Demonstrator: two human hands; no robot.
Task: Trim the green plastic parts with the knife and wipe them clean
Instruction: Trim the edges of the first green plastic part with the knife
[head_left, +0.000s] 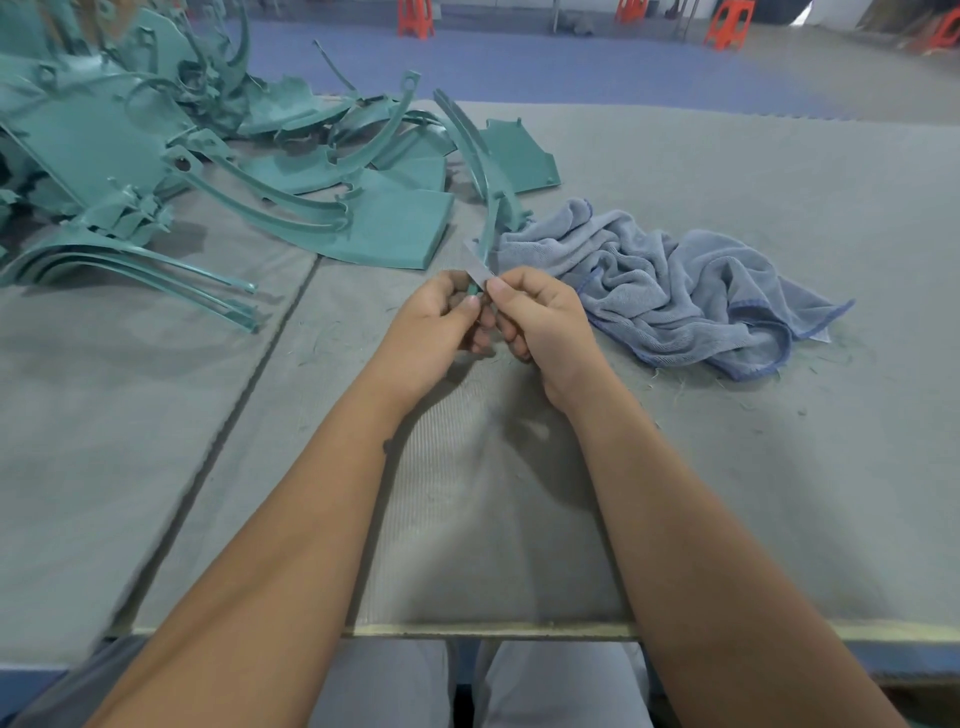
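Left hand (434, 317) gripping curved green strip (485, 208) at near end, right hand (540, 317) pinching knife blade (479, 266) just beyond; keep blade shallow, stroke away from fingers.

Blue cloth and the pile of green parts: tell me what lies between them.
In the head view, the curved green strip held in both hands rises between the blue cloth and the pile of green parts.
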